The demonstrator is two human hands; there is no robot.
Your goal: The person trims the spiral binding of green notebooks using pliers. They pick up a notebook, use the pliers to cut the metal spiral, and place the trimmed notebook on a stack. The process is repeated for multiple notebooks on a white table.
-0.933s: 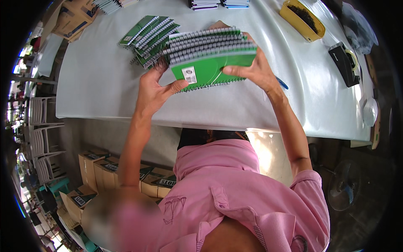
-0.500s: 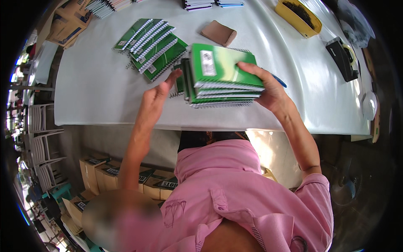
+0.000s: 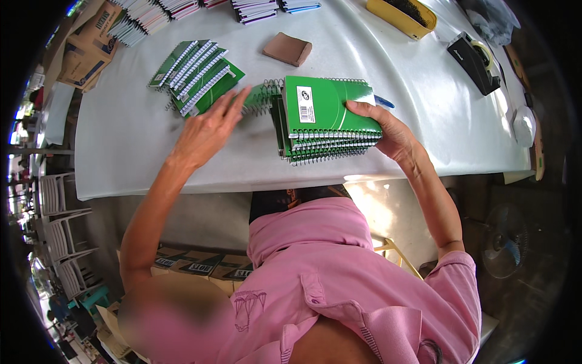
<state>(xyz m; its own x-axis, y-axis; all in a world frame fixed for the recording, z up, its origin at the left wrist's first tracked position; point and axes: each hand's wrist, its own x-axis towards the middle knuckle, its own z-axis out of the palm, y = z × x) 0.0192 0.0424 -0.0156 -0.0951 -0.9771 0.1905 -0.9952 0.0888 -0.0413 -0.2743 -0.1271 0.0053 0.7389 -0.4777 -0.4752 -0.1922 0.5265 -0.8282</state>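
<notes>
A stack of green spiral notebooks (image 3: 330, 109) is gripped at its right side by my right hand (image 3: 388, 130), thumb on the top cover. A white label is on that cover, and wire coils show along the front edge. My left hand (image 3: 209, 130) is open with fingers stretched out, at the near edge of a fanned pile of green notebooks (image 3: 197, 73). Whether its fingers touch the pile I cannot make out. Between this hand and the stack, a blurred green notebook (image 3: 260, 97) shows its coils.
A brown block (image 3: 287, 49) lies beyond the stack, and a blue pen (image 3: 384, 102) beside it. At the back stand a yellow tray (image 3: 403, 18) with dark contents and more notebooks (image 3: 254, 9). A black tape dispenser (image 3: 474, 62) is far right, a cardboard box (image 3: 88, 51) far left.
My left hand has moved left, from beside the stack to the fanned pile, its fingers now stretched out. The stack in my right hand has turned slightly, its cover facing up more squarely.
</notes>
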